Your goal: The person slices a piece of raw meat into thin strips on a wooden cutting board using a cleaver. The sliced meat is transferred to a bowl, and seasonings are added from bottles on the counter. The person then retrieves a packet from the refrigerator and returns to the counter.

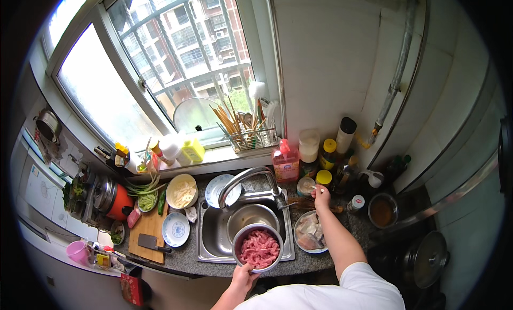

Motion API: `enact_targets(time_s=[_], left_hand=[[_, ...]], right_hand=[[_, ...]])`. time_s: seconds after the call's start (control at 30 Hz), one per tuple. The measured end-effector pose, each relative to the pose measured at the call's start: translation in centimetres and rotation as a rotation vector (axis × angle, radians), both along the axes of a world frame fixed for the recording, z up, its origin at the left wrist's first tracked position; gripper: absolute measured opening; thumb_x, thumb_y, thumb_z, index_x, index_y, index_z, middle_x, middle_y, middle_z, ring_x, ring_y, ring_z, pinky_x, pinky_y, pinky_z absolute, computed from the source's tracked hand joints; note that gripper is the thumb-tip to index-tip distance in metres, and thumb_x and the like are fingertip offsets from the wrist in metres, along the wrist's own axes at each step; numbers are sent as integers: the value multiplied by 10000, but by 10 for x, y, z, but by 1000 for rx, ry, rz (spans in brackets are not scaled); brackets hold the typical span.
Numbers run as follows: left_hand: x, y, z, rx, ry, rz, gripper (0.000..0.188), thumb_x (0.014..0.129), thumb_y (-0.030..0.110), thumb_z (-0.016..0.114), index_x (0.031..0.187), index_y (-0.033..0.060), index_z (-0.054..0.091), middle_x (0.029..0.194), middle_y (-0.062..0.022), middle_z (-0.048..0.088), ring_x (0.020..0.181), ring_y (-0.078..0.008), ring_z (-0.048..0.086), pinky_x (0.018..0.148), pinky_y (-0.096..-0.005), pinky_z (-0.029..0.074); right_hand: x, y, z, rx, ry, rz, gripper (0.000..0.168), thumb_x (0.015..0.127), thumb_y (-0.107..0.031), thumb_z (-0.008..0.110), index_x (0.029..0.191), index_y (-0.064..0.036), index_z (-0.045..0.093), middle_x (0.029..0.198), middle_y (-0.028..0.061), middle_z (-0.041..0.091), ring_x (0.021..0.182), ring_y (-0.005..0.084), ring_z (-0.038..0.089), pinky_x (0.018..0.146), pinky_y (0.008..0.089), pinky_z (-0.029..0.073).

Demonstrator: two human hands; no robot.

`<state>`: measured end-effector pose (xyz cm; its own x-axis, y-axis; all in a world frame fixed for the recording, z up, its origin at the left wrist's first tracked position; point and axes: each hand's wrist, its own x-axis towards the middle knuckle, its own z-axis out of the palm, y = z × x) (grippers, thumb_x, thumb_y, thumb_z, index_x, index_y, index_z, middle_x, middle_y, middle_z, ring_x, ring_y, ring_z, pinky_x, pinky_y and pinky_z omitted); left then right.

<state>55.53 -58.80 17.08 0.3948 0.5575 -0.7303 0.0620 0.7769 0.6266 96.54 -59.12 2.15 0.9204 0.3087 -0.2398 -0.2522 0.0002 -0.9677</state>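
Observation:
My left hand (243, 276) grips the near rim of a stainless steel bowl (237, 255) at the front of the sink. Strips of raw red meat (260, 248) fill the bowl. My right hand (322, 197) reaches forward past the tap, pinching a small white handle (316, 187), seemingly a spoon's. The handle is at an open jar (306, 185) of pale contents; its far end cannot be made out. Just behind stands a yellow-lidded jar (324, 177). Below my right forearm sits a bowl of pale raw meat or fish pieces (310, 232).
A larger metal basin (253, 215) sits in the steel sink (212, 234), under the curved tap (244, 175). At left, a cleaver (149, 242) lies on a wooden cutting board (138, 232). Bottles, including a pink pump bottle (285, 165), crowd the back wall. A pot (429, 260) stands far right.

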Motion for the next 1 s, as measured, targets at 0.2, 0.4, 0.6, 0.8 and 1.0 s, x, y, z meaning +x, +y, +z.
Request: enact_targets(time_s=[0.2, 0.4, 0.6, 0.8, 1.0], left_hand=[[6, 2, -3, 8, 11, -38, 404, 839, 27, 484, 1241, 71, 489, 1113, -84, 620, 938, -176, 632, 690, -310, 579], [7, 9, -12, 39, -15, -76, 398, 851, 41, 493, 1247, 69, 487, 1074, -85, 628, 924, -183, 644, 668, -313, 592], [29, 26, -26, 41, -38, -96, 483, 835, 16, 467, 1311, 57, 401, 1125, -125, 579, 881, -210, 652, 599, -298, 605], [58, 30, -37, 53, -98, -179, 395, 821, 2, 467, 1216, 17, 456, 1041, -134, 621, 862, -203, 663, 625, -304, 607], [71, 23, -25, 54, -124, -244, 372, 820, 1, 466, 1191, 35, 483, 1005, -106, 636, 875, -194, 662, 692, -317, 600]], right_hand=[[6, 18, -13, -74, -122, 18, 230, 982, -180, 526, 1101, 8, 584, 791, 69, 633, 634, 138, 620, 591, 263, 517], [-6, -4, -6, 249, 244, -77, 213, 985, -172, 518, 1122, -24, 587, 820, 60, 638, 670, 136, 625, 601, 237, 527], [-44, -63, 74, 598, 321, 120, 185, 967, -139, 528, 1107, -29, 579, 820, 55, 628, 707, 137, 609, 642, 261, 518], [-98, -108, 158, 465, 155, 374, 175, 967, -135, 528, 1083, -11, 565, 817, 47, 617, 692, 113, 586, 662, 232, 507], [-133, -111, 192, 282, -106, 507, 215, 969, -156, 526, 1100, 5, 586, 896, 51, 634, 775, 98, 589, 749, 260, 506]])
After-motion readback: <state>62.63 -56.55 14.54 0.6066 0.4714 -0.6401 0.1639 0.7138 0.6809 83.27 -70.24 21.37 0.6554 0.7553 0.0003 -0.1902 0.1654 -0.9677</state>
